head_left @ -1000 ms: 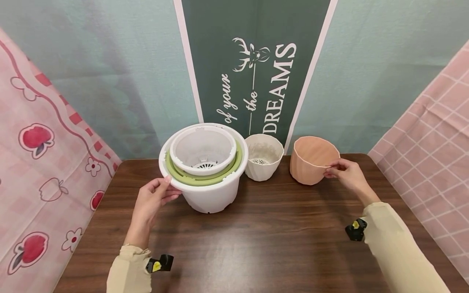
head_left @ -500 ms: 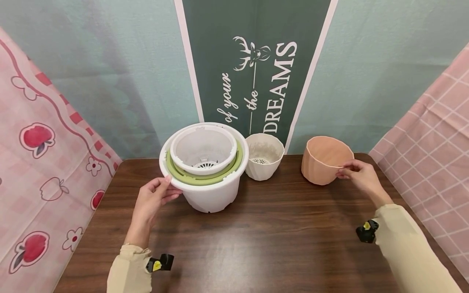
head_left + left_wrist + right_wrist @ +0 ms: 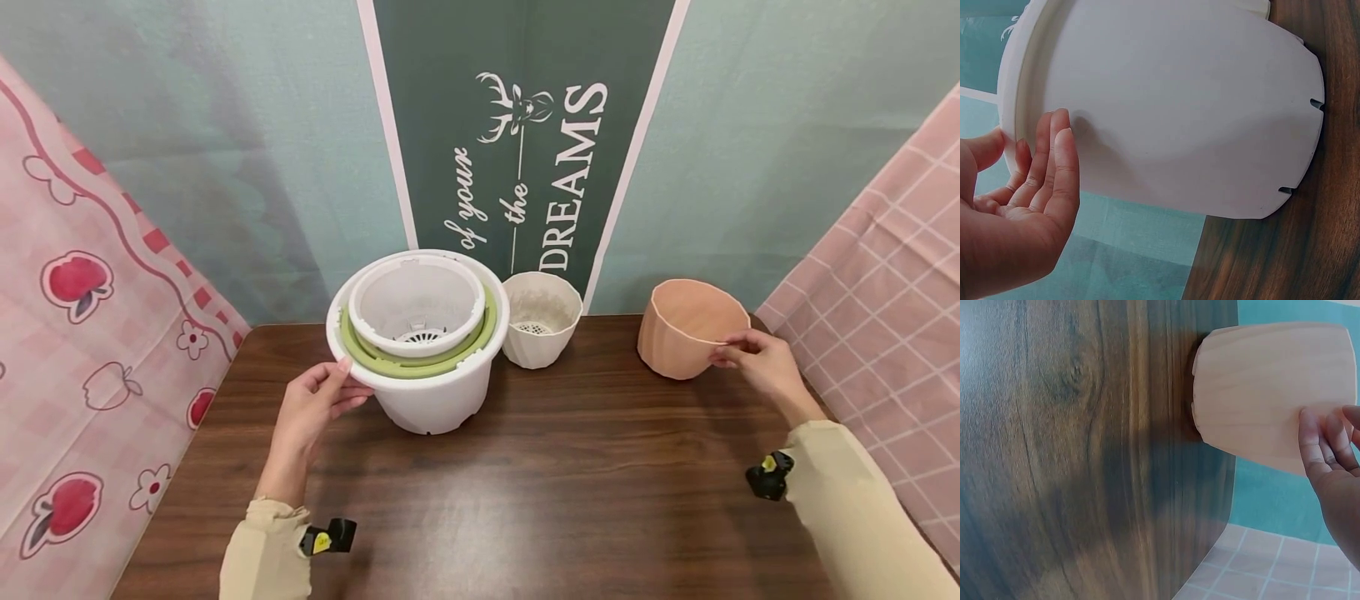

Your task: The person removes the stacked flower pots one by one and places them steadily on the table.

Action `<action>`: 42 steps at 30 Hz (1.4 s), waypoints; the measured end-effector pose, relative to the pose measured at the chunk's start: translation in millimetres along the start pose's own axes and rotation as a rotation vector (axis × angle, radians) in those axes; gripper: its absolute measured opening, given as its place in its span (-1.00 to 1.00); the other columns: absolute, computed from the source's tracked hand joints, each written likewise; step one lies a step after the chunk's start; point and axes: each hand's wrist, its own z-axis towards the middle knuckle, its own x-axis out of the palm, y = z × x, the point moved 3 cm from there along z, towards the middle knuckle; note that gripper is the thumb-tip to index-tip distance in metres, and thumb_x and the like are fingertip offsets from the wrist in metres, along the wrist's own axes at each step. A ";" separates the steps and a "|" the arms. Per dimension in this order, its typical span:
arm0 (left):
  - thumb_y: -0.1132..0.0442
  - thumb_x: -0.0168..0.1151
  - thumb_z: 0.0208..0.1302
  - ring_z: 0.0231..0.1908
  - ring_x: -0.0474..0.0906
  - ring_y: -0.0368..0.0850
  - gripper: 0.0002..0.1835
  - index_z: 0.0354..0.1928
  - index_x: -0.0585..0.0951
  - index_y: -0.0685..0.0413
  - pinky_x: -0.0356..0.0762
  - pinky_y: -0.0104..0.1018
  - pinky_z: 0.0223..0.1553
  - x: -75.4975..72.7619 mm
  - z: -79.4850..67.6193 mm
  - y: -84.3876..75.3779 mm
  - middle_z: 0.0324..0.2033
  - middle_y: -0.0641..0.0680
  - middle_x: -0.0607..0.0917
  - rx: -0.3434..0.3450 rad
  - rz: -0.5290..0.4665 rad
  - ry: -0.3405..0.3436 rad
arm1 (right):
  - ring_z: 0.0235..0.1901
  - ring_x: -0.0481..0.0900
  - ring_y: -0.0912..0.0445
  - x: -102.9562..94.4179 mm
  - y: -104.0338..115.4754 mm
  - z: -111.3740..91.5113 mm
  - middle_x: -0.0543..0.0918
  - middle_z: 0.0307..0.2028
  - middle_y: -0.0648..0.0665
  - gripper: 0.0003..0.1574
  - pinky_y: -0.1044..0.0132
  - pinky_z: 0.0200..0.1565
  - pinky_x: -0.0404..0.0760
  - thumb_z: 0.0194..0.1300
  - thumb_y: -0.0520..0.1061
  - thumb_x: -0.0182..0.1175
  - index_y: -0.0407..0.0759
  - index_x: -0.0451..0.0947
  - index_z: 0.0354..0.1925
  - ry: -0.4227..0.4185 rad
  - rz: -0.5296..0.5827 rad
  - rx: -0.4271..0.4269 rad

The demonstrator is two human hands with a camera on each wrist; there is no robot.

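Note:
At the left of the head view stands a large white flowerpot (image 3: 435,408) with a green pot (image 3: 408,368) and a smaller white pot (image 3: 417,287) nested inside it. My left hand (image 3: 318,404) pinches its rim at the near left, thumb on the rim's outer edge and fingers beneath; the left wrist view shows the white wall (image 3: 1172,106) beside those fingers. On the right, a peach flowerpot (image 3: 678,350) with a fluted wall stands upright. My right hand (image 3: 765,367) pinches its right rim, and in the right wrist view the fingertips (image 3: 1309,425) lie against the peach wall.
Between the two held pots stands a small cream flowerpot (image 3: 536,333) with a holed bottom, close beside the large white one. Everything is on a brown wooden table (image 3: 525,500). A teal and green cloth (image 3: 300,167) hangs behind, with pink cloths (image 3: 885,333) at both sides.
The peach flowerpot has moved to the right along with my right hand, widening the gap to the cream pot. My left hand and the nested pots have stayed in place.

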 end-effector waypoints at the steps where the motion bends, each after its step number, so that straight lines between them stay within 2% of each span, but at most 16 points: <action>1: 0.05 0.08 0.29 -0.41 0.64 -0.18 -0.66 -0.26 0.43 0.26 0.62 -0.34 -0.26 0.3 0.0 0.1 -0.51 -0.02 0.63 -0.001 0.001 0.001 | -0.49 0.66 0.18 1.1 4.8 -1.5 0.67 -0.51 -0.09 -0.96 0.40 -0.43 0.64 0.18 -0.35 0.18 -0.29 0.51 -0.34 -0.003 -0.024 0.001; 4: 0.05 0.09 0.29 -0.40 0.64 -0.18 -0.66 -0.27 0.43 0.26 0.62 -0.35 -0.26 0.9 -0.2 0.2 -0.50 -0.02 0.63 -0.005 0.002 0.000 | -0.53 0.64 0.23 16.5 38.3 -14.3 0.66 -0.56 -0.03 -0.83 0.47 -0.46 0.62 0.19 -0.47 0.08 -0.26 0.52 -0.39 -0.024 -0.014 0.005; 7: 0.04 0.09 0.28 -0.40 0.64 -0.19 -0.66 -0.28 0.44 0.24 0.62 -0.35 -0.26 0.9 -0.5 0.2 -0.50 -0.03 0.63 -0.007 0.000 -0.002 | -0.54 0.63 0.28 23.0 58.4 -22.9 0.65 -0.57 0.06 -0.79 0.50 -0.47 0.60 0.20 -0.49 0.02 -0.26 0.50 -0.40 -0.045 -0.084 0.014; 9: 0.04 0.09 0.28 -0.40 0.64 -0.18 -0.67 -0.28 0.44 0.23 0.62 -0.35 -0.26 0.7 -0.7 0.1 -0.50 -0.03 0.63 -0.008 -0.003 -0.002 | -0.52 0.64 0.25 10.4 40.5 -18.5 0.65 -0.55 0.02 -0.84 0.49 -0.46 0.61 0.19 -0.46 0.09 -0.26 0.53 -0.39 -0.039 0.006 0.006; 11: 0.04 0.09 0.28 -0.40 0.64 -0.19 -0.67 -0.28 0.44 0.23 0.62 -0.35 -0.26 0.4 -0.9 0.2 -0.50 -0.03 0.63 -0.009 -0.002 -0.002 | -0.51 0.64 0.25 1.9 31.2 -17.3 0.65 -0.54 0.03 -0.95 0.48 -0.46 0.61 0.21 -0.37 0.13 -0.28 0.52 -0.37 -0.048 -0.042 0.005; 14: 0.04 0.09 0.28 -0.40 0.64 -0.19 -0.67 -0.28 0.45 0.22 0.62 -0.35 -0.26 0.2 -1.0 0.0 -0.49 -0.03 0.63 -0.008 0.000 0.000 | -0.52 0.64 0.25 0.7 34.2 -19.5 0.65 -0.53 0.05 -0.89 0.50 -0.46 0.60 0.22 -0.37 0.11 -0.22 0.52 -0.39 -0.054 -0.051 0.012; 16: 0.04 0.09 0.28 -0.40 0.64 -0.19 -0.67 -0.28 0.45 0.22 0.62 -0.35 -0.26 0.4 -0.8 -0.3 -0.50 -0.03 0.63 -0.007 0.000 0.001 | -0.54 0.62 0.31 10.0 54.4 -26.9 0.63 -0.55 0.13 -0.78 0.55 -0.48 0.58 0.25 -0.40 0.03 -0.15 0.51 -0.41 -0.076 -0.152 0.035; 18: 0.04 0.09 0.29 -0.40 0.64 -0.19 -0.68 -0.29 0.44 0.22 0.62 -0.35 -0.26 0.7 -0.7 -0.5 -0.50 -0.03 0.63 -0.005 -0.001 0.001 | -0.55 0.62 0.30 10.4 57.6 -28.1 0.63 -0.56 0.12 -0.70 0.56 -0.48 0.58 0.24 -0.46 -0.01 -0.14 0.53 -0.42 -0.079 -0.094 0.045; 22: 0.04 0.09 0.28 -0.41 0.64 -0.19 -0.68 -0.29 0.44 0.22 0.62 -0.36 -0.27 1.0 -0.6 -0.8 -0.50 -0.03 0.63 -0.005 -0.005 -0.003 | -0.54 0.63 0.26 0.7 46.0 -23.8 0.65 -0.56 0.03 -0.72 0.53 -0.48 0.59 0.21 -0.49 0.01 -0.21 0.55 -0.42 -0.092 0.006 0.050; 27: 0.04 0.09 0.28 -0.41 0.64 -0.19 -0.68 -0.29 0.44 0.23 0.62 -0.36 -0.26 1.2 -0.3 -1.1 -0.50 -0.03 0.63 -0.009 -0.007 -0.007 | -0.53 0.65 0.20 -17.1 20.6 -14.4 0.66 -0.53 -0.01 -0.89 0.44 -0.46 0.63 0.21 -0.39 0.11 -0.26 0.54 -0.39 -0.110 0.001 0.018; 29: 0.05 0.09 0.29 -0.41 0.64 -0.19 -0.68 -0.29 0.44 0.23 0.62 -0.35 -0.26 1.2 0.0 -1.1 -0.50 -0.03 0.63 -0.008 -0.010 -0.007 | -0.53 0.64 0.23 -16.3 23.5 -15.1 0.66 -0.53 0.03 -0.87 0.45 -0.45 0.63 0.22 -0.36 0.12 -0.19 0.54 -0.40 -0.101 -0.028 0.000; 33: 0.06 0.08 0.30 -0.41 0.64 -0.19 -0.68 -0.28 0.44 0.23 0.62 -0.35 -0.26 1.6 0.4 -1.4 -0.51 -0.03 0.63 -0.003 -0.016 -0.004 | -0.56 0.63 0.24 -10.4 37.0 -18.6 0.65 -0.56 0.03 -0.72 0.48 -0.48 0.62 0.21 -0.45 0.04 -0.14 0.55 -0.44 -0.110 0.055 0.039; 34: 0.06 0.08 0.30 -0.41 0.64 -0.19 -0.68 -0.28 0.44 0.23 0.62 -0.35 -0.26 1.6 0.4 -1.5 -0.51 -0.03 0.63 -0.002 -0.017 -0.004 | -0.56 0.63 0.26 -10.9 37.3 -18.3 0.64 -0.56 0.07 -0.70 0.48 -0.47 0.62 0.22 -0.45 0.03 -0.10 0.54 -0.43 -0.110 0.004 0.033; 35: 0.06 0.08 0.30 -0.41 0.64 -0.19 -0.68 -0.28 0.44 0.23 0.62 -0.35 -0.26 1.6 0.3 -1.5 -0.51 -0.03 0.63 -0.003 -0.017 -0.004 | -0.56 0.64 0.24 -16.6 29.5 -15.9 0.65 -0.56 0.03 -0.70 0.47 -0.47 0.62 0.21 -0.46 0.03 -0.13 0.56 -0.42 -0.112 0.049 0.042; 41: 0.05 0.08 0.29 -0.41 0.64 -0.19 -0.69 -0.29 0.44 0.22 0.62 -0.35 -0.26 1.0 0.1 -1.4 -0.50 -0.03 0.63 -0.003 -0.020 -0.005 | -0.52 0.65 0.21 -73.9 -58.8 12.9 0.68 -0.51 0.03 -0.93 0.43 -0.47 0.63 0.19 -0.29 0.20 -0.16 0.58 -0.32 -0.161 -0.025 0.018; 42: 0.05 0.08 0.29 -0.41 0.64 -0.19 -0.69 -0.29 0.44 0.22 0.62 -0.35 -0.26 0.9 0.1 -1.4 -0.50 -0.03 0.63 -0.002 -0.020 -0.005 | -0.52 0.65 0.23 -78.2 -65.1 15.5 0.68 -0.52 0.06 -0.93 0.44 -0.47 0.62 0.19 -0.26 0.21 -0.12 0.57 -0.32 -0.178 -0.081 0.023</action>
